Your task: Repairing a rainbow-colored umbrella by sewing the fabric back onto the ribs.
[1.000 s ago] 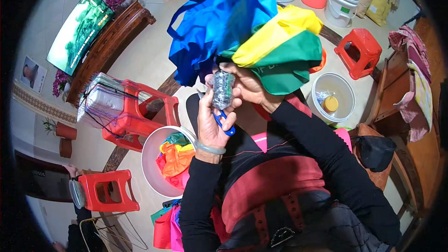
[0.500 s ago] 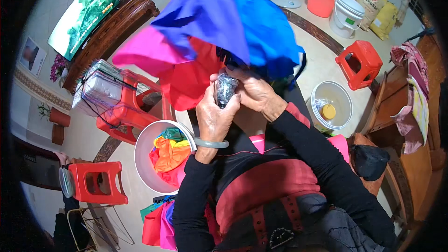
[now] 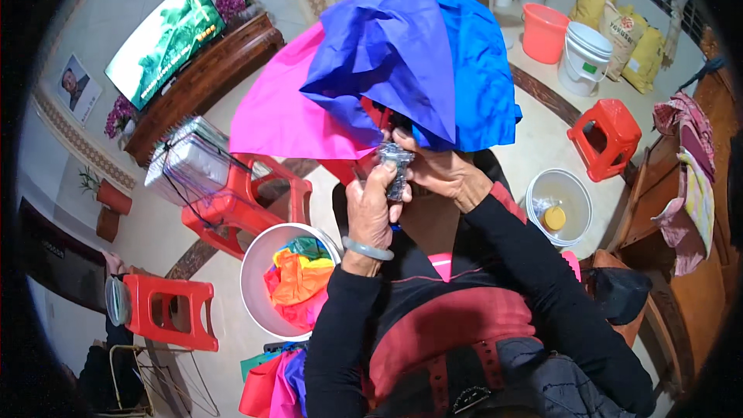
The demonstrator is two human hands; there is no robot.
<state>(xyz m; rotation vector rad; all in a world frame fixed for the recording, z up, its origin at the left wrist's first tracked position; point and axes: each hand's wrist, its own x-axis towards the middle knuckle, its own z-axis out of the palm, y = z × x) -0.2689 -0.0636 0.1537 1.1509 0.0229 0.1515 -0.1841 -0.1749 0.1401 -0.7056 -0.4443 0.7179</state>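
Two hands meet at a plastic-wrapped piece (image 3: 396, 170), dark beneath its clear film, located in front of the torso and directly below the spread cloth.

1. Left hand (image 3: 369, 210): fingers closed around the wrapped piece, thumb laid along its near face. Maintain firm, even pressure; excess force may crease the film or make the piece slip.

2. Right hand (image 3: 451, 178): fingers bent at the upper end of the piece, beside the cloth's lower edge. Whether they grip the piece, the cloth or both cannot be determined. Use this hand for fine adjustment, the left for support.

3. A small blue part (image 3: 395, 227) shows below the left fingers; too little is exposed to identify it. Avoid pressing it into the film.

4. The pink panel (image 3: 282, 112), purple panel (image 3: 387, 54) and blue panel (image 3: 481, 70) fan out above the hands. Hold loose folds clear of the contact point; overhanging fabric could obstruct sight.

5. Position the work apart from the white bucket (image 3: 252, 282) at left.
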